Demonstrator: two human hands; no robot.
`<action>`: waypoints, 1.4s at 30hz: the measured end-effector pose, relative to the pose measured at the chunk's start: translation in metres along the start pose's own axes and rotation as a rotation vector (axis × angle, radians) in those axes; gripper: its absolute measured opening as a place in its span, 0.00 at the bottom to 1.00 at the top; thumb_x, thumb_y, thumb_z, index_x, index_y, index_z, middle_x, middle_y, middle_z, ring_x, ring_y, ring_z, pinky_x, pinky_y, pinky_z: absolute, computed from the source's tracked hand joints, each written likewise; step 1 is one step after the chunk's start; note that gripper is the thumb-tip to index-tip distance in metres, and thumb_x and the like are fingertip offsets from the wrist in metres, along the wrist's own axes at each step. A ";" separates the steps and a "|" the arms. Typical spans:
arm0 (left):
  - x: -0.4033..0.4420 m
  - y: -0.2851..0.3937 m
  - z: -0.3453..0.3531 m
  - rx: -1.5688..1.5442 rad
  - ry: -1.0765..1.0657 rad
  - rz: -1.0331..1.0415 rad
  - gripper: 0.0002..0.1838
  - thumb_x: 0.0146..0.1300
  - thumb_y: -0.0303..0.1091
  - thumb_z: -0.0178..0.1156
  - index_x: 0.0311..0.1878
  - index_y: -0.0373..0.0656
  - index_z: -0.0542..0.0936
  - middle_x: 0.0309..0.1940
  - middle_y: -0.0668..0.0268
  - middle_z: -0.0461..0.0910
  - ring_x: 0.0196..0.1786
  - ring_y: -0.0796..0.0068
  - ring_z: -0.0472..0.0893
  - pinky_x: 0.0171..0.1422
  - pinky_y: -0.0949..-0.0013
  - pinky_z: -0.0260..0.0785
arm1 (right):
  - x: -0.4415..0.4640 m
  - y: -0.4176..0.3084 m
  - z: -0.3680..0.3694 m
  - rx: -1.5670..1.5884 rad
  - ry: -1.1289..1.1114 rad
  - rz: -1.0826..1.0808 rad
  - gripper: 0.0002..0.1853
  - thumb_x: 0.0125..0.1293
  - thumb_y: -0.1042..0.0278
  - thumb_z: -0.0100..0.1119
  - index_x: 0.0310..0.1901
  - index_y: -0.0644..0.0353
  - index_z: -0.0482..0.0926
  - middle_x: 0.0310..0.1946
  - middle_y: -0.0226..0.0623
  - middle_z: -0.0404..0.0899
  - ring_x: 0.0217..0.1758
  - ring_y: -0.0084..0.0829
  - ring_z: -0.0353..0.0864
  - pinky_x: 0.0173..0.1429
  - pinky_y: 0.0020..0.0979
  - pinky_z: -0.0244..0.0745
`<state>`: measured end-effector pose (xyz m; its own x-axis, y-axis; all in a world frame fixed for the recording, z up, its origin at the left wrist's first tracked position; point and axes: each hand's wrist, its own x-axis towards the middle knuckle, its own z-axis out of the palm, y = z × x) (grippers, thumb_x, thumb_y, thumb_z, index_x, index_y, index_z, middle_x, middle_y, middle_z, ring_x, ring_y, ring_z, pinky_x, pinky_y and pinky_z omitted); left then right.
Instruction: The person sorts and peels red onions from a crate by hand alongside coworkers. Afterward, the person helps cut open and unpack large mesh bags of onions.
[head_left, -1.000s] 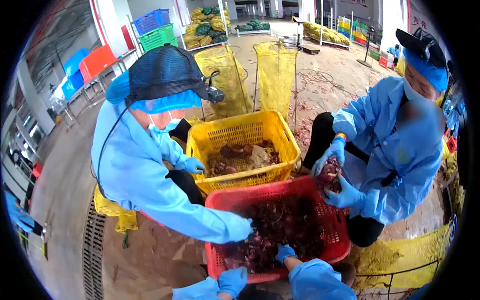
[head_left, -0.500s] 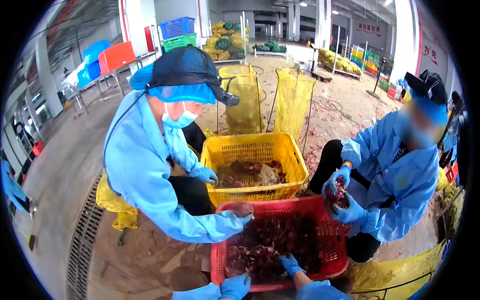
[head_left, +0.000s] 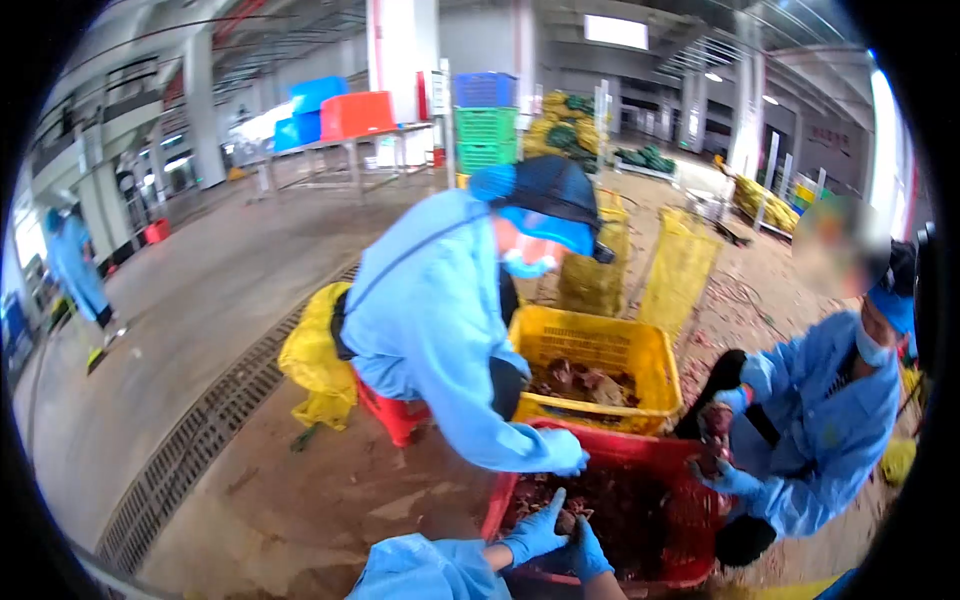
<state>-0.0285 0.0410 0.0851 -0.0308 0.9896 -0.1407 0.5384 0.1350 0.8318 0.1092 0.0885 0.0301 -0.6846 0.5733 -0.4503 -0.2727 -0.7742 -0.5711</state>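
In blue gloves, my left hand (head_left: 536, 532) and my right hand (head_left: 590, 554) are closed around a red onion (head_left: 566, 522) from either side. They hold it over the near side of a red crate (head_left: 690, 570). Dark red onions and loose papery skins (head_left: 630, 510) lie in that crate. Over its left side reaches the gloved hand (head_left: 566, 453) of a co-worker in a blue gown; what it holds, if anything, I cannot make out. At the right, another co-worker's two gloved hands (head_left: 735, 482) hold onions.
Behind the red crate stands a yellow crate (head_left: 660, 360) with onions and skins inside. Yellow mesh bags (head_left: 680, 270) hang beyond it. A floor drain grate (head_left: 200, 430) runs along the left. The left co-worker sits on a red stool (head_left: 398, 418).
My hands have come together around an onion; before, they were apart at the crate's near edge. The view has swung left. The left co-worker leans further over the red crate.
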 end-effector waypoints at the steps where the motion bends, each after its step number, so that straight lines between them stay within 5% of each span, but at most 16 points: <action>1: -0.006 0.016 -0.014 0.072 0.043 0.030 0.55 0.47 0.41 0.63 0.71 0.44 0.37 0.44 0.39 0.74 0.39 0.44 0.77 0.45 0.52 0.68 | 0.005 0.001 0.000 -0.028 -0.032 -0.021 0.29 0.67 0.44 0.39 0.62 0.53 0.64 0.56 0.44 0.70 0.55 0.46 0.71 0.59 0.49 0.66; 2: -0.010 0.026 -0.024 0.143 0.084 0.056 0.55 0.46 0.39 0.63 0.71 0.44 0.37 0.43 0.40 0.74 0.38 0.44 0.77 0.44 0.52 0.68 | 0.011 0.001 0.000 -0.056 -0.063 -0.040 0.28 0.67 0.44 0.39 0.63 0.53 0.63 0.57 0.44 0.69 0.56 0.47 0.70 0.60 0.50 0.66; 3: -0.010 0.027 -0.028 0.271 0.124 0.111 0.54 0.45 0.35 0.63 0.71 0.44 0.38 0.43 0.40 0.74 0.38 0.43 0.77 0.43 0.51 0.69 | -0.028 -0.022 0.066 -0.123 0.161 0.011 0.26 0.67 0.46 0.41 0.61 0.52 0.64 0.54 0.40 0.71 0.54 0.43 0.72 0.58 0.47 0.68; 4: 0.006 0.003 -0.011 0.300 0.192 0.160 0.54 0.46 0.34 0.63 0.71 0.46 0.37 0.39 0.43 0.74 0.40 0.47 0.76 0.41 0.51 0.68 | 0.003 -0.005 0.030 -0.195 0.078 -0.177 0.24 0.67 0.48 0.43 0.58 0.53 0.66 0.50 0.35 0.73 0.52 0.37 0.73 0.56 0.42 0.70; 8: 0.002 -0.001 -0.006 0.220 0.296 0.371 0.46 0.54 0.26 0.51 0.71 0.47 0.36 0.33 0.41 0.75 0.27 0.48 0.76 0.35 0.52 0.68 | 0.005 -0.014 0.038 -0.188 0.063 -0.116 0.21 0.65 0.49 0.44 0.52 0.54 0.68 0.47 0.37 0.74 0.51 0.38 0.73 0.56 0.42 0.70; 11: -0.009 0.009 -0.019 0.067 0.137 0.316 0.47 0.53 0.27 0.54 0.72 0.48 0.36 0.34 0.40 0.75 0.30 0.47 0.77 0.37 0.53 0.69 | 0.005 -0.021 0.037 -0.168 0.078 -0.132 0.20 0.64 0.49 0.44 0.48 0.55 0.69 0.45 0.38 0.75 0.50 0.38 0.74 0.55 0.42 0.70; 15: 0.007 -0.009 -0.004 -0.105 0.215 0.452 0.50 0.52 0.36 0.62 0.72 0.47 0.41 0.48 0.43 0.71 0.49 0.49 0.73 0.55 0.56 0.64 | 0.005 -0.027 0.031 -0.132 0.094 -0.164 0.18 0.62 0.50 0.45 0.42 0.57 0.71 0.42 0.39 0.76 0.49 0.39 0.74 0.55 0.42 0.69; 18: 0.007 -0.015 0.000 -0.070 0.163 0.257 0.48 0.53 0.46 0.61 0.71 0.43 0.45 0.57 0.43 0.65 0.61 0.47 0.65 0.65 0.57 0.56 | 0.003 -0.033 0.026 -0.100 0.099 -0.192 0.18 0.60 0.50 0.46 0.37 0.58 0.72 0.40 0.40 0.77 0.48 0.40 0.75 0.54 0.42 0.69; 19: 0.001 -0.010 -0.012 -0.139 -0.013 0.133 0.48 0.55 0.51 0.60 0.71 0.44 0.44 0.66 0.43 0.53 0.69 0.51 0.56 0.70 0.56 0.50 | 0.002 -0.035 0.024 -0.081 0.094 -0.200 0.18 0.60 0.50 0.46 0.36 0.58 0.73 0.39 0.41 0.78 0.48 0.40 0.75 0.54 0.42 0.69; 22: -0.001 -0.008 -0.014 -0.499 -0.186 -0.078 0.49 0.56 0.60 0.57 0.69 0.36 0.49 0.68 0.47 0.52 0.71 0.57 0.51 0.72 0.62 0.45 | 0.003 -0.040 0.014 -0.064 -0.043 -0.282 0.18 0.59 0.51 0.46 0.31 0.59 0.74 0.37 0.42 0.78 0.47 0.40 0.75 0.54 0.42 0.69; 23: -0.001 -0.011 -0.015 -0.646 -0.257 -0.106 0.48 0.58 0.60 0.55 0.69 0.34 0.49 0.68 0.49 0.52 0.70 0.59 0.53 0.72 0.65 0.45 | 0.006 -0.036 0.010 -0.547 -0.064 -0.614 0.19 0.59 0.51 0.46 0.34 0.60 0.75 0.38 0.41 0.78 0.47 0.39 0.75 0.53 0.41 0.70; 25: -0.005 -0.002 -0.014 -0.845 -0.301 -0.025 0.38 0.63 0.56 0.51 0.67 0.39 0.57 0.65 0.57 0.60 0.67 0.65 0.59 0.70 0.67 0.48 | 0.004 -0.034 0.017 -1.036 -0.108 -0.914 0.19 0.60 0.50 0.45 0.37 0.60 0.76 0.40 0.41 0.78 0.47 0.37 0.75 0.52 0.40 0.71; 27: -0.005 -0.005 -0.008 -0.957 -0.285 0.057 0.28 0.67 0.52 0.47 0.63 0.44 0.66 0.61 0.64 0.68 0.62 0.72 0.65 0.67 0.68 0.51 | 0.001 -0.039 0.031 -0.317 0.151 -0.250 0.22 0.61 0.50 0.46 0.47 0.60 0.75 0.43 0.41 0.77 0.48 0.35 0.75 0.53 0.37 0.71; 30: 0.001 -0.017 0.008 -1.131 -0.235 0.054 0.23 0.68 0.48 0.46 0.60 0.46 0.70 0.58 0.66 0.70 0.59 0.74 0.67 0.65 0.71 0.55 | 0.006 -0.027 0.029 -0.173 0.175 -0.232 0.23 0.62 0.50 0.47 0.51 0.59 0.73 0.46 0.38 0.76 0.49 0.34 0.75 0.53 0.35 0.71; 35: 0.009 -0.039 0.036 -1.861 -0.516 -0.171 0.18 0.69 0.42 0.47 0.56 0.44 0.73 0.51 0.69 0.75 0.53 0.75 0.71 0.59 0.72 0.62 | 0.001 -0.021 0.029 -0.142 0.154 -0.197 0.22 0.63 0.49 0.46 0.52 0.56 0.72 0.47 0.36 0.75 0.49 0.34 0.74 0.55 0.37 0.70; 42: 0.007 -0.045 0.046 -1.234 -0.285 0.033 0.20 0.69 0.42 0.47 0.59 0.41 0.70 0.55 0.67 0.73 0.56 0.76 0.69 0.63 0.72 0.59 | -0.006 -0.006 0.001 -0.097 0.108 -0.193 0.20 0.65 0.49 0.46 0.50 0.52 0.75 0.48 0.33 0.76 0.51 0.34 0.74 0.58 0.39 0.68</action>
<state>-0.0140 0.0396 0.0215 0.2320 0.9682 -0.0933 -0.6099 0.2195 0.7615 0.1143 0.0888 0.0371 -0.5483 0.7376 -0.3942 -0.3220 -0.6212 -0.7145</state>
